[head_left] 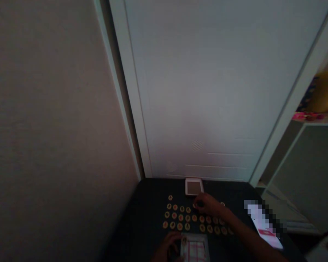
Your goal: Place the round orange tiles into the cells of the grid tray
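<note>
My right hand (207,204) reaches over the back of the dark table, its fingers curled in a pinch at a round Chinese chess piece (194,206). Rows of matching pieces (180,217), pale discs with red or dark marks, lie in front of it and to its left. My left hand (170,246) is low in the view, fingers bent and apart, at the left edge of a shallow box (207,243) with a red-lined grid sheet inside. One piece (184,239) sits at that box's upper left corner, close to my left fingertips. My right forearm covers part of the rows.
A white-rimmed box or lid (190,194) stands at the table's back edge, against the white panel (202,91). A lit phone-like screen (266,233), partly pixelated, lies at the right. A wall (57,127) closes in on the left; shelves (317,122) stand right.
</note>
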Motion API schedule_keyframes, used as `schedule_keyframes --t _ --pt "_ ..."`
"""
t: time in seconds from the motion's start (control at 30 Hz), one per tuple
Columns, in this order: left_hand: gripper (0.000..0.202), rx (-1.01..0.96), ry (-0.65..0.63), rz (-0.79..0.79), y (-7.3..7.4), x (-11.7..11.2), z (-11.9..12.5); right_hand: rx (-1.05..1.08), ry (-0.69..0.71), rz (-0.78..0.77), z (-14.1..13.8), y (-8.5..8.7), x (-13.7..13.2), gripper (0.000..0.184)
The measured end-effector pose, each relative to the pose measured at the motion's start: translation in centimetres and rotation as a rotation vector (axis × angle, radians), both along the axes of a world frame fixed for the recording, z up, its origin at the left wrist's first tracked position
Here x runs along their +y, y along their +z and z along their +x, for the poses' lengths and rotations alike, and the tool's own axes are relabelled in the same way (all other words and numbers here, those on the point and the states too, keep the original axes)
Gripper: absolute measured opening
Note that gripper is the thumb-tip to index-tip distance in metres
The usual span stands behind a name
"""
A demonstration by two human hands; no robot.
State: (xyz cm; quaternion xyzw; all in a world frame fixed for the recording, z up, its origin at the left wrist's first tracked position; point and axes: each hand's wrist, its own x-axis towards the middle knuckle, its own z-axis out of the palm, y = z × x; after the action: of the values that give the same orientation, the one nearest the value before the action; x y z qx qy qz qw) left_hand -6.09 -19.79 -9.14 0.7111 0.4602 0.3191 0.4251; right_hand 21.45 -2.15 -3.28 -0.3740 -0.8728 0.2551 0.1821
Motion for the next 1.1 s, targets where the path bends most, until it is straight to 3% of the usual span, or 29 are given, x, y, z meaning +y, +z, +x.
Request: schedule_keyframes --t 0.2,0.43,0.63,0.87,1.1 --pt "0.058 0.002 0.127 -0.02 0.7 -0.3 0.3 0.147 -0.126 -0.061 2.3 1.1 0.7 0.026" --pt "0.051 -0.034 0.279 -0.01 2.4 0.3 0.6 0.341 -0.278 -0.157 5.1 1.1 1.6 0.052" --pt "0.044 -0.112 0.292 0.043 3.8 1.0 0.6 0.466 -0.325 -0.317 6.3 0.1 1.6 0.047" --pt "0.034 -0.128 0.246 0.078 4.9 1.2 0.8 0.672 -0.333 -0.63 6.3 -1.4 1.5 0.034" --pt "0.033 -0.18 0.254 0.07 5.3 0.9 1.4 0.824 -0.271 -0.856 6.4 -0.8 0.6 0.027"
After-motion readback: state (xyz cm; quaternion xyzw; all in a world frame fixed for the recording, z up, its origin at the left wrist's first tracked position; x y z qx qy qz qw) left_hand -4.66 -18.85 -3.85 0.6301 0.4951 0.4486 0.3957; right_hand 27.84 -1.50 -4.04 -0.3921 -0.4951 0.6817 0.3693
